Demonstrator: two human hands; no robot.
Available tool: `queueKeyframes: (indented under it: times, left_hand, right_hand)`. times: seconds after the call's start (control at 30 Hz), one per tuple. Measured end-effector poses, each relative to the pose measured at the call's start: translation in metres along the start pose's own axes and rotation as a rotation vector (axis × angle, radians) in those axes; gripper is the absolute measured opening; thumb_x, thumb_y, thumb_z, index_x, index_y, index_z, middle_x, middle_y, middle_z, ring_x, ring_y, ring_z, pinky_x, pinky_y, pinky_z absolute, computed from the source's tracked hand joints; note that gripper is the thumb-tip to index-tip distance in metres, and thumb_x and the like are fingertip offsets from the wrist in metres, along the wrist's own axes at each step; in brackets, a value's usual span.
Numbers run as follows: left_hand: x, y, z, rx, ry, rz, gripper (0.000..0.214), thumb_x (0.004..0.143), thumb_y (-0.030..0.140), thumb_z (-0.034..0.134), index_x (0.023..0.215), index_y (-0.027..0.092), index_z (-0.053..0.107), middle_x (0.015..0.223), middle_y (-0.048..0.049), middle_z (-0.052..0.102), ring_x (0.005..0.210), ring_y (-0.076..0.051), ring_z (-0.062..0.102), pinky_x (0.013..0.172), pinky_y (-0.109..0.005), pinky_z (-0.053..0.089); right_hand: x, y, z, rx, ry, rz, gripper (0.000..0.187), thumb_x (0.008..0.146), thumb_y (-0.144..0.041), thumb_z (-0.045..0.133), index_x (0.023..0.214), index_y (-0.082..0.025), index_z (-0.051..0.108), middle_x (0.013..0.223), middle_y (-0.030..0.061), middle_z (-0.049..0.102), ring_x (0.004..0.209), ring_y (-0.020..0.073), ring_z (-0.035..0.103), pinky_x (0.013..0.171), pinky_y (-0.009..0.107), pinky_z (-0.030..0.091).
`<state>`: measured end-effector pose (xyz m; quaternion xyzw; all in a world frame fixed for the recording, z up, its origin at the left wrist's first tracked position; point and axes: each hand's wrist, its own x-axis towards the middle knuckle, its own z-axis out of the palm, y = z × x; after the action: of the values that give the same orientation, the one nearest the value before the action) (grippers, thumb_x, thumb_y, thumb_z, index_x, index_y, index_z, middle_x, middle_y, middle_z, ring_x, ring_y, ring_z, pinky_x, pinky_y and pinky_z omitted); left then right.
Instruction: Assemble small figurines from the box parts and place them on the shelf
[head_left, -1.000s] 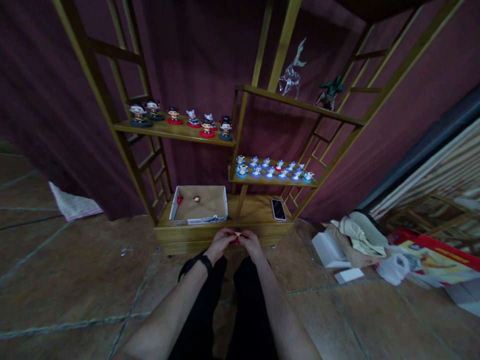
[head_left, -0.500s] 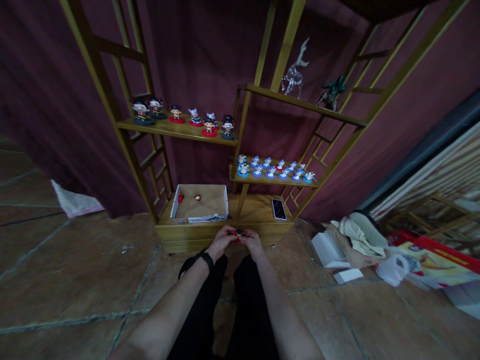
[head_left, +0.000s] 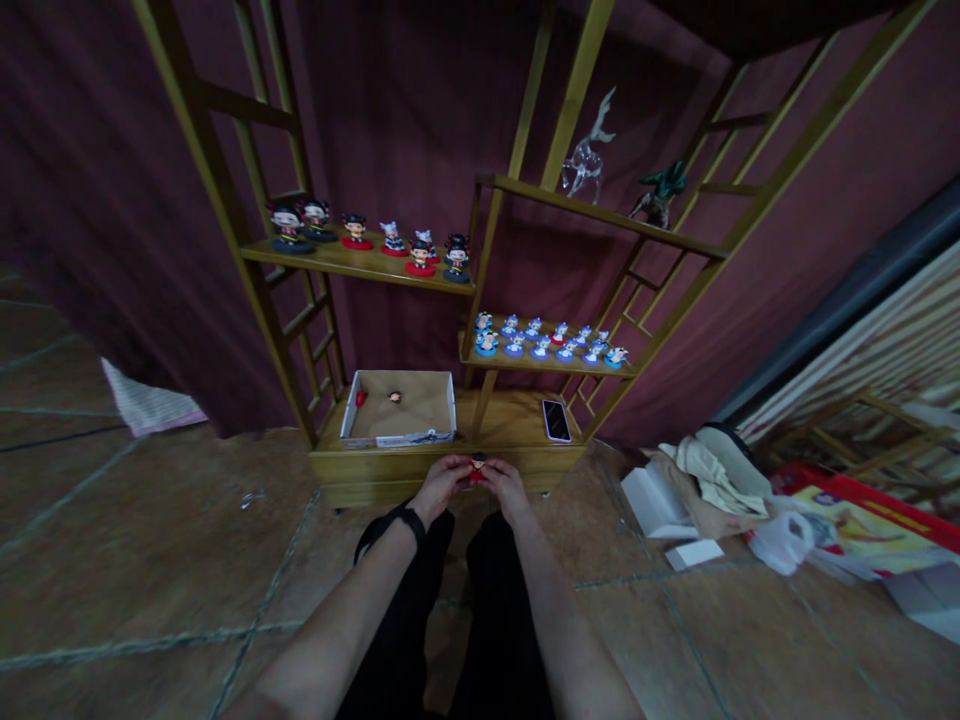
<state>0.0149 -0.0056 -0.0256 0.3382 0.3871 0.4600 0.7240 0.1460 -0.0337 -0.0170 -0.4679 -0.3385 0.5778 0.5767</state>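
Observation:
Between my two hands, in front of the cabinet's lowest board, is a small figurine (head_left: 478, 465) with dark hair and a red base. My left hand (head_left: 444, 482) has its fingers closed on the figurine's left side. From the other side, my right hand (head_left: 504, 480) pinches the same figurine. Just beyond them, an open cardboard box (head_left: 405, 440) rests on the bottom shelf. Inside it lie a small figurine piece with dark hair (head_left: 394, 397) and a red piece (head_left: 361, 398) by the left wall.
Several figurines (head_left: 421, 257) stand on the upper left shelf, and rows of small blue-white ones (head_left: 541, 346) fill the middle right shelf. Above are a clear deer ornament (head_left: 585, 165) and a dark green statuette (head_left: 660, 195). A phone (head_left: 556, 421) lies bottom right. White boxes (head_left: 658, 502) sit on the floor.
The figurine in my hands has tilted slightly, so its head and red base show more plainly. Both hands stay in nearly the same place; the view has shifted a little.

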Motion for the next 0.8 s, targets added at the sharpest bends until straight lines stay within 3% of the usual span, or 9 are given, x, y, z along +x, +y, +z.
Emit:
queueKeyframes:
  times: [0.13, 0.3, 0.43, 0.6, 0.8]
  left_hand:
    - [0.001, -0.002, 0.0, 0.003, 0.011, 0.026, 0.028, 0.056, 0.019, 0.075, 0.079, 0.013, 0.061, 0.073, -0.0035, 0.067, 0.064, -0.013, 0.063, 0.064, -0.026, 0.05]
    - [0.002, -0.004, -0.001, 0.006, -0.027, 0.066, 0.029, 0.056, 0.019, 0.074, 0.081, 0.013, 0.06, 0.072, -0.0032, 0.066, 0.065, -0.014, 0.063, 0.068, -0.03, 0.05]
    - [0.002, -0.005, 0.001, 0.119, -0.022, 0.117, 0.025, 0.061, 0.021, 0.07, 0.083, 0.014, 0.059, 0.074, -0.0038, 0.066, 0.066, -0.015, 0.063, 0.069, -0.031, 0.05]
    - [-0.006, -0.004, 0.007, 0.551, 0.023, 0.295, 0.019, 0.072, 0.022, 0.059, 0.09, 0.017, 0.057, 0.084, -0.0042, 0.066, 0.08, -0.017, 0.062, 0.075, -0.031, 0.048]
    - [-0.022, 0.01, 0.011, 1.169, -0.022, 0.465, 0.02, 0.083, 0.022, 0.047, 0.103, 0.021, 0.052, 0.101, -0.0069, 0.062, 0.092, -0.018, 0.06, 0.08, -0.03, 0.044]
  right_hand:
    - [0.0, -0.001, 0.0, 0.001, -0.002, 0.012, 0.026, 0.053, -0.033, 0.075, 0.068, -0.016, 0.062, 0.069, 0.0001, 0.065, 0.065, 0.0134, 0.061, 0.071, 0.03, 0.049]
    - [0.002, -0.001, -0.004, 0.027, -0.041, 0.021, 0.03, 0.051, -0.033, 0.076, 0.073, -0.017, 0.063, 0.076, 0.002, 0.067, 0.071, 0.0159, 0.062, 0.074, 0.033, 0.047]
    - [0.004, 0.002, -0.007, 0.011, -0.031, 0.031, 0.031, 0.05, -0.032, 0.077, 0.075, -0.018, 0.063, 0.074, 0.0018, 0.067, 0.071, 0.016, 0.061, 0.074, 0.032, 0.046]
    - [0.006, 0.003, -0.009, -0.002, -0.016, 0.04, 0.028, 0.051, -0.029, 0.075, 0.074, -0.018, 0.063, 0.074, 0.0006, 0.066, 0.07, 0.0141, 0.059, 0.071, 0.029, 0.044]
    - [0.005, -0.002, -0.01, -0.012, -0.039, 0.076, 0.024, 0.053, -0.024, 0.071, 0.075, -0.019, 0.063, 0.074, 0.0003, 0.066, 0.074, 0.0144, 0.059, 0.075, 0.029, 0.042]
